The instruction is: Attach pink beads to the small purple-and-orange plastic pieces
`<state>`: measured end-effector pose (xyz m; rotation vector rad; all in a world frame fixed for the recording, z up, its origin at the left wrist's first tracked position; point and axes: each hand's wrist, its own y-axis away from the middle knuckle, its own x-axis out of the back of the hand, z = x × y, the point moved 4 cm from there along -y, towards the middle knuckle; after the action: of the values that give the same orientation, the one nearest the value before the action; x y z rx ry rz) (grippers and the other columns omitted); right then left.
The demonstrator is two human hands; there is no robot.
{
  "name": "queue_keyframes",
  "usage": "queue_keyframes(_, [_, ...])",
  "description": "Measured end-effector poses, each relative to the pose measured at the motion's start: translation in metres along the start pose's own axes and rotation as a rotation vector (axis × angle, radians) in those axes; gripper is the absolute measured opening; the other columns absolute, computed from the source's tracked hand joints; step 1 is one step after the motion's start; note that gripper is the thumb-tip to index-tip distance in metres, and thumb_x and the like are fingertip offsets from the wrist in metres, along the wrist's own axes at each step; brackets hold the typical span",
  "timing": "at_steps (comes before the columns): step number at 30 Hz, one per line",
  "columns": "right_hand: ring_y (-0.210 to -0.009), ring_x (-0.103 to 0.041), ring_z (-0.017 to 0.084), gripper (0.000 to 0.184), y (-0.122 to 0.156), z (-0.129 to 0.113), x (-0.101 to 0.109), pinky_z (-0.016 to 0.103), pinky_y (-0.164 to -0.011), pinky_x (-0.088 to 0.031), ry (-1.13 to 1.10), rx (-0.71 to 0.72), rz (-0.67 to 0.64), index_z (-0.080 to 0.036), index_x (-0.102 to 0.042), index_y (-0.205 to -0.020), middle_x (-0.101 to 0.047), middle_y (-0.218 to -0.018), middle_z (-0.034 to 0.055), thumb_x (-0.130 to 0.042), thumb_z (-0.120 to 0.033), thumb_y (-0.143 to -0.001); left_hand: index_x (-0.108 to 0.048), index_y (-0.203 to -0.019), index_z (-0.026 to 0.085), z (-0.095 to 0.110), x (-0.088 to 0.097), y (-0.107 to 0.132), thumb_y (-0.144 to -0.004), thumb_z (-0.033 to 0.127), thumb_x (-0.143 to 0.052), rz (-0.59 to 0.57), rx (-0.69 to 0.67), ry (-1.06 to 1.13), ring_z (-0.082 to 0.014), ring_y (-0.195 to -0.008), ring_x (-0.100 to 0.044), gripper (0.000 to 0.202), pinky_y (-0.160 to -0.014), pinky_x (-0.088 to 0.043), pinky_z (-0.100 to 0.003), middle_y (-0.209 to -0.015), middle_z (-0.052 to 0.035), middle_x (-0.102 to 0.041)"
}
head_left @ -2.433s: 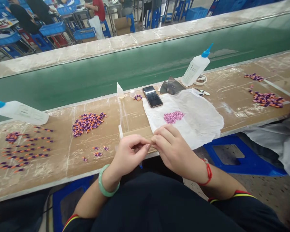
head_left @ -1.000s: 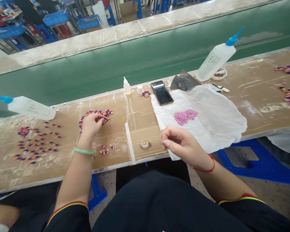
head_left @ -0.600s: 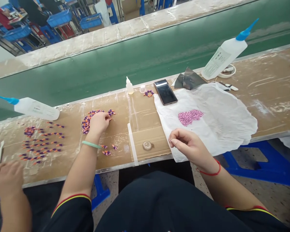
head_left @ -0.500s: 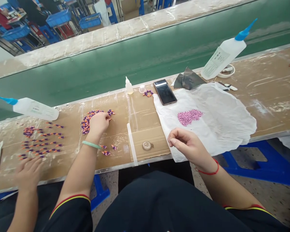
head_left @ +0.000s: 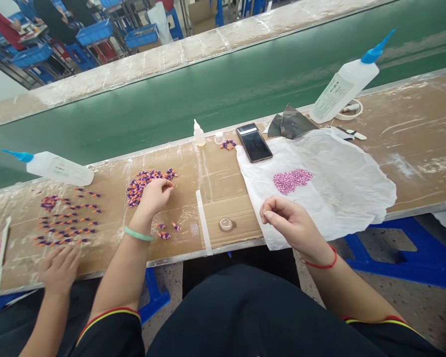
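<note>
My left hand reaches forward to a heap of small purple and orange pieces, its fingers curled and pinching at the heap's near edge. My right hand rests at the bench's front edge on a white sheet. Its thumb and forefinger are pinched together on something too small to name. A patch of tiny pink beads lies on the sheet just beyond it. A small round clear lid and a white strip lie between my hands.
A black phone, a small glue bottle and a large blue-tipped bottle stand at the back. Another bottle lies at left above rows of pieces. A co-worker's hand rests at the left edge. A green conveyor belt runs behind.
My hands separated: the left went out to the purple and orange heap, the right stayed pinched by the sheet. A co-worker's hand came in at the lower left.
</note>
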<state>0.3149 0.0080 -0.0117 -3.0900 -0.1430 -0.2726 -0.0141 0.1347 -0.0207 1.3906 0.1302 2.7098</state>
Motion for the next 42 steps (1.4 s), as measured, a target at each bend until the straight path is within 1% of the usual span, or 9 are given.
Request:
queue_keyframes(4, [-0.060,-0.053,0.014,0.013,0.000,0.001,-0.001,0.028,-0.058,-0.043,-0.009,0.000,-0.001,-0.020,-0.056,-0.069,-0.058,-0.064,-0.0003,-0.056,-0.024,-0.082,-0.062,-0.084,0.019,0.017,0.001,0.025,-0.073,0.047,-0.063,-0.086,-0.048,0.343,-0.0180,-0.071,-0.058,0.031,-0.068,-0.050,-0.031,-0.082,-0.0058,-0.065])
queue_keyframes(7, [-0.060,-0.053,0.014,0.014,0.000,0.001,-0.003,0.028,-0.057,-0.043,-0.012,-0.008,-0.011,-0.020,-0.056,-0.069,-0.058,-0.064,-0.0003,-0.056,-0.024,-0.082,-0.058,-0.084,0.019,0.030,-0.002,0.042,-0.072,0.055,-0.065,-0.106,-0.065,0.546,-0.0109,-0.055,-0.045,0.038,-0.053,-0.041,-0.025,-0.070,0.0000,-0.055])
queue_keyframes(11, [-0.060,-0.052,0.013,0.013,0.000,0.000,-0.006,0.028,-0.057,-0.043,-0.016,-0.012,-0.031,-0.020,-0.055,-0.069,-0.058,-0.064,-0.0005,-0.057,-0.025,-0.081,-0.060,-0.081,0.018,0.044,-0.012,0.058,-0.068,0.045,-0.078,-0.141,-0.042,0.898,-0.0053,-0.045,-0.028,0.035,-0.044,-0.022,-0.021,-0.056,0.0075,-0.041])
queue_keyframes(15, [-0.060,-0.052,0.013,0.013,0.001,-0.002,-0.006,0.028,-0.057,-0.042,-0.015,-0.010,-0.017,-0.020,-0.055,-0.069,-0.057,-0.064,-0.0004,-0.056,-0.024,-0.081,-0.060,-0.081,0.018,0.049,-0.023,0.069,-0.069,0.037,-0.080,-0.174,0.011,1.050,-0.0033,-0.041,-0.024,0.030,-0.042,-0.017,-0.018,-0.050,0.0106,-0.036])
queue_keyframes(23, [-0.060,-0.052,0.014,0.013,0.002,-0.006,-0.009,0.028,-0.057,-0.043,-0.011,-0.006,-0.009,-0.020,-0.055,-0.069,-0.057,-0.063,-0.0003,-0.057,-0.025,-0.080,-0.056,-0.080,0.019,0.055,-0.050,0.089,-0.069,0.033,-0.076,-0.262,0.093,1.111,-0.0070,-0.043,-0.046,0.028,-0.043,-0.031,-0.018,-0.054,0.0051,-0.056])
queue_keyframes(30, [-0.060,-0.052,0.013,0.013,0.004,-0.006,-0.014,0.027,-0.057,-0.043,0.048,0.010,-0.061,-0.020,-0.054,-0.071,-0.058,-0.066,0.0002,-0.053,-0.023,-0.083,-0.054,-0.075,0.019,0.062,-0.051,0.099,-0.079,0.031,-0.072,-0.001,-0.083,0.874,-0.0062,-0.047,-0.042,0.022,-0.048,-0.034,-0.019,-0.054,0.0075,-0.049])
queue_keyframes(33, [-0.058,-0.050,0.012,0.014,-0.002,-0.008,-0.022,0.025,-0.056,-0.040,0.184,0.085,-0.146,-0.020,-0.051,-0.071,-0.054,-0.063,-0.0016,-0.050,-0.021,-0.085,-0.057,-0.079,0.018,0.063,-0.047,0.106,-0.078,0.027,-0.071,0.023,-0.095,0.802,-0.0069,-0.046,-0.046,0.016,-0.048,-0.036,-0.019,-0.054,0.0067,-0.052])
queue_keyframes(38, [-0.057,-0.044,0.011,0.016,-0.022,-0.001,-0.048,0.024,-0.057,-0.035,0.638,0.270,-0.417,-0.021,-0.041,-0.068,-0.050,-0.062,-0.0021,-0.048,-0.018,-0.081,-0.059,-0.080,0.017,0.053,-0.054,0.119,-0.077,0.027,-0.071,-0.083,-0.038,0.833,-0.0085,-0.046,-0.052,0.016,-0.046,-0.041,-0.019,-0.055,0.0034,-0.060])
queue_keyframes(42, [-0.061,-0.045,0.013,0.017,-0.031,0.007,-0.061,0.026,-0.061,-0.032,0.785,0.315,-0.544,-0.021,-0.043,-0.067,-0.053,-0.065,0.0004,-0.051,-0.019,-0.083,-0.058,-0.076,0.017,0.046,-0.063,0.131,-0.079,0.030,-0.073,-0.163,-0.046,0.918,-0.0072,-0.046,-0.049,0.020,-0.046,-0.038,-0.018,-0.056,0.0039,-0.058])
